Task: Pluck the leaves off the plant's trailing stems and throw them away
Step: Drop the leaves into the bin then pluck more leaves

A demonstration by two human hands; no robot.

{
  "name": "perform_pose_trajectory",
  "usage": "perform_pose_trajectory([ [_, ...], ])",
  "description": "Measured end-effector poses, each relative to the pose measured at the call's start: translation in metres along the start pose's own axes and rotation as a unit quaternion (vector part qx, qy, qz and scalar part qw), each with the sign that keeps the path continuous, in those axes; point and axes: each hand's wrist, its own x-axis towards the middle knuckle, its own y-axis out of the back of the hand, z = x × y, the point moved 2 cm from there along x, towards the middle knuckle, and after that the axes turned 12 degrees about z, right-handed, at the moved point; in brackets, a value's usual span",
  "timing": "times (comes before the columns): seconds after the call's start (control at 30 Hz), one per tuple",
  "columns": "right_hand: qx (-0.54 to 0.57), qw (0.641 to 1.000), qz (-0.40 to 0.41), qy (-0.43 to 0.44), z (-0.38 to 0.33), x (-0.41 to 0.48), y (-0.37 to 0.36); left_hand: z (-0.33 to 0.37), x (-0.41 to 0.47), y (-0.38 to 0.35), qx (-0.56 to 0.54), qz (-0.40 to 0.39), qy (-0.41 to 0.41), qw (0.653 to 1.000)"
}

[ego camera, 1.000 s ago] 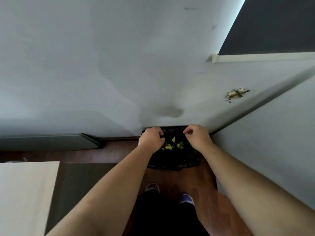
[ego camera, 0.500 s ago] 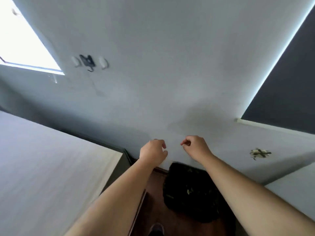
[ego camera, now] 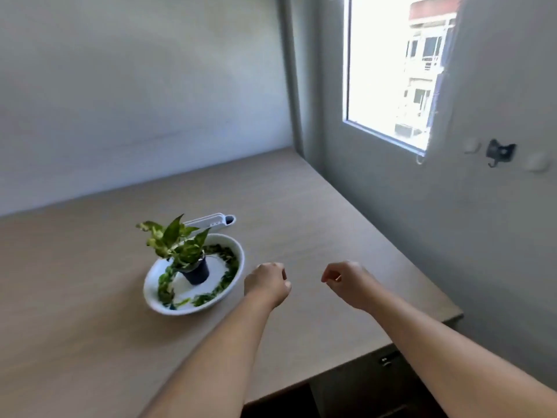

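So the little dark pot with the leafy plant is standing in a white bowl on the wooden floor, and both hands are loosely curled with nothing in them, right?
Not quite. The head view shows the white bowl holding the small dark pot and leafy plant on a light wooden tabletop, not the floor. The rest stands: the left hand and right hand hover loosely curled, apparently empty.

Plant in bowl (on table).

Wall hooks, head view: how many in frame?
1 for certain: a dark hook on the wall right of the window. Two pale round bumps flank it, one left and one right; too blurred to tell whether they are hooks.
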Motion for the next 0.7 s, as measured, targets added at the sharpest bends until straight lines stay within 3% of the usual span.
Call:
perform_pose_trajectory([
  [0.2,-0.019,0.993,-0.086,0.073,-0.105,0.029,-0.105,-0.159,0.012,0.019,0.02,0.014,0.102,0.994],
  [0.4,-0.036,0.988,-0.124,0.087,-0.171,0.062,-0.198,-0.268,0.042,0.0,-0.014,-0.037,0.163,0.986],
  [0.57,-0.091,0.97,-0.184,0.128,-0.196,0.085,-0.263,-0.319,0.065,-0.03,-0.027,-0.077,0.156,0.984],
  [0.7,-0.161,0.951,-0.222,0.141,-0.202,0.096,-0.292,-0.334,0.081,-0.036,0.077,-0.115,0.1,0.985],
])
